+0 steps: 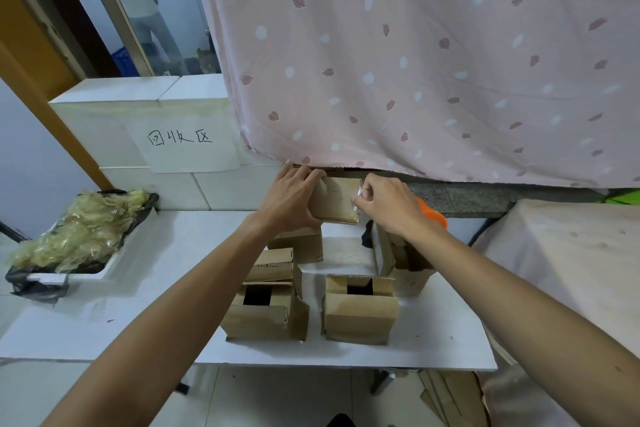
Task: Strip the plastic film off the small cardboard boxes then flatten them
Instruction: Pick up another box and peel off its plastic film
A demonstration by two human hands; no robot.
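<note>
Cardboard, a small wrapped box (pixel 337 199), is being held up above the white table (pixel 433 333) by both hands. The left hand (pixel 294 199) is gripping its left end with fingers curled over the top edge, while the right hand (pixel 386 203) is pinching a bit of clear plastic film (pixel 358 196) at the box's right edge. Below the hands, several opened boxes (pixel 360 308) are standing on the table. Far to the left, a black-lined tray (pixel 20 279) is holding a heap of crumpled film (pixel 79 229).
</note>
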